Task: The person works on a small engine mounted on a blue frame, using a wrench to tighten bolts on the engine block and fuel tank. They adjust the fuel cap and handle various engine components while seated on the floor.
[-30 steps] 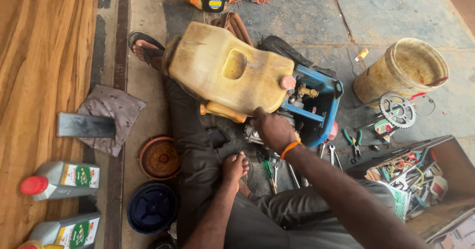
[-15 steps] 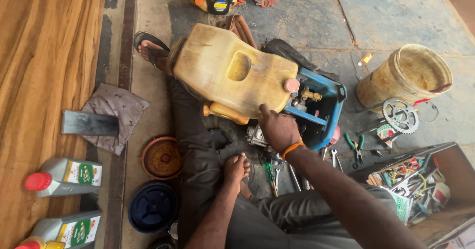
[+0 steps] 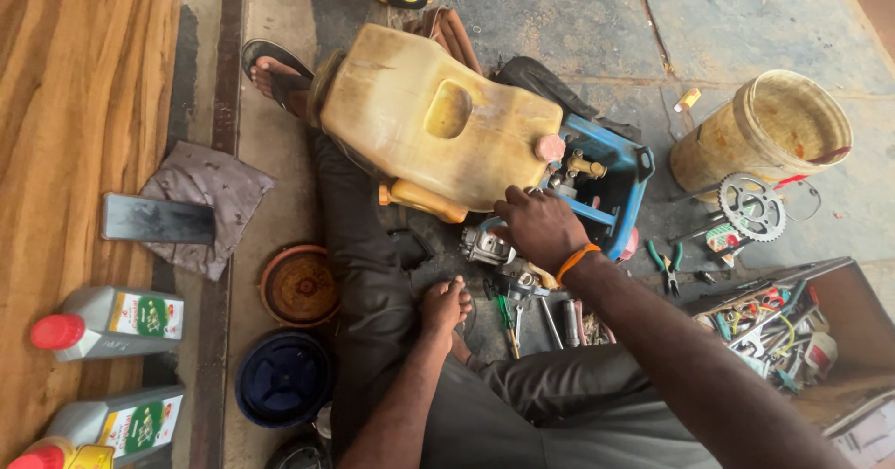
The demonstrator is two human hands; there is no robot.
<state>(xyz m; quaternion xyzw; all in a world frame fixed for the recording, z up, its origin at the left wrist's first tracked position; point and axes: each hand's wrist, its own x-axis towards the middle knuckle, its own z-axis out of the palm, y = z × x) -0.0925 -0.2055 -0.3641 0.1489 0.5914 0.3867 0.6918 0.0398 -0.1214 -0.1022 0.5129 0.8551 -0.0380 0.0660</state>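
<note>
**A:** Start at the right hand (image 3: 539,229). What are its fingers (image 3: 511,199) doing?

**B:** They are curled down over the metal parts just under the yellowed plastic tank (image 3: 433,119), between the tank's lower edge and the blue frame (image 3: 615,185). I cannot tell whether they are pinched on anything; the back of the hand hides the tips.

**A:** Any change from a moment ago?

**B:** Very little. The hand sat at the same spot below the pink cap (image 3: 550,147) a second ago and half a second ago, and the tank has not turned or shifted. The view only slid a little. I judge this to be fine work at one point rather than a reach or a carry.

**A:** And the left hand (image 3: 444,306)?

**B:** Loosely closed, resting low on the dark trouser leg, beside the small engine part (image 3: 485,245). Whether it grips something I cannot tell. It has not moved either.

**A:** What lies around?

**B:** Spanners and a green-handled screwdriver (image 3: 504,318) on the floor under the right wrist, green pliers (image 3: 667,266) to the right, then a sprocket (image 3: 751,206) beside a cream bucket (image 3: 760,129). An open toolbox (image 3: 792,324) stands at the far right. To the left are a rusty round lid (image 3: 300,285), a blue lid (image 3: 282,379), a grey cloth (image 3: 200,203), and two grey oil bottles (image 3: 112,323) on the wooden floor.
</note>
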